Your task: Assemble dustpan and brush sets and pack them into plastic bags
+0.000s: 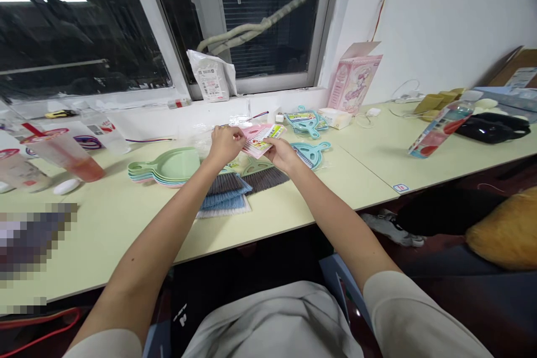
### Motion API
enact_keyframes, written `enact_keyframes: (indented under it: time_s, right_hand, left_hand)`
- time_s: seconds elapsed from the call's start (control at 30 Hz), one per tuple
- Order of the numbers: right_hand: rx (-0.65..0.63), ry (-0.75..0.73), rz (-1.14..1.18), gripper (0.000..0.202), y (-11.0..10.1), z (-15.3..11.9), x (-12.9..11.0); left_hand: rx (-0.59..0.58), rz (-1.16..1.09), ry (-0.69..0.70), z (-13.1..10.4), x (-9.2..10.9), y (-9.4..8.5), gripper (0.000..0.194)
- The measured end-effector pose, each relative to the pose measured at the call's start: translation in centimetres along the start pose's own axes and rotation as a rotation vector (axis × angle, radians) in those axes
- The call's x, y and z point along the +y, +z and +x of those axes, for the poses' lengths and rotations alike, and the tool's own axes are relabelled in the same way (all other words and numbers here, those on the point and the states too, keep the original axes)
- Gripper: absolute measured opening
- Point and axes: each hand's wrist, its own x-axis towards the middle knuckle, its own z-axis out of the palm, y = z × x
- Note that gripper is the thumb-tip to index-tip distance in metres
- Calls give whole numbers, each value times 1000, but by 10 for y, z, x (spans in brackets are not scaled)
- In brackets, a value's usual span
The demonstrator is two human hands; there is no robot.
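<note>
Both my hands hold a pink mini dustpan (257, 137) with a yellow-green printed label above the pale green table (126, 224). My left hand (225, 144) grips its left edge, and my right hand (282, 154) grips its right lower edge. Under my hands lie small brushes with dark and blue bristles (229, 190). A stack of green and pink dustpans (172, 168) rests to the left of my hands. A teal dustpan (312, 152) lies just right of my right hand.
Packed teal dustpan sets (302, 121) and a pink carton (354, 83) stand near the window. Drink cups (67, 155) sit at the left. A plastic bottle (440, 127), a black pouch (490, 126) and cardboard boxes (518, 67) are at the right.
</note>
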Motion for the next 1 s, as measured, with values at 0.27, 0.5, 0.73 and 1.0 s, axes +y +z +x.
enact_keyframes:
  time_s: [0.27,0.5,0.73,1.0]
  right_hand:
    - [-2,-2,10,32,-6,7,1]
    - [-62,59,-28,39,-6,0,-12]
    - [-158,102,-165,39,-5,-9,-18]
    - [-189,130,-348,23,-10,-8,-19]
  left_hand:
    - [285,-146,-149,-1,-19,-15,19]
    - [208,-616,-450,12,-78,-53,30]
    - [-250,-1132,-560,-10,-82,-68,30]
    - [-352,-1193,-598,-29,-70,-49,20]
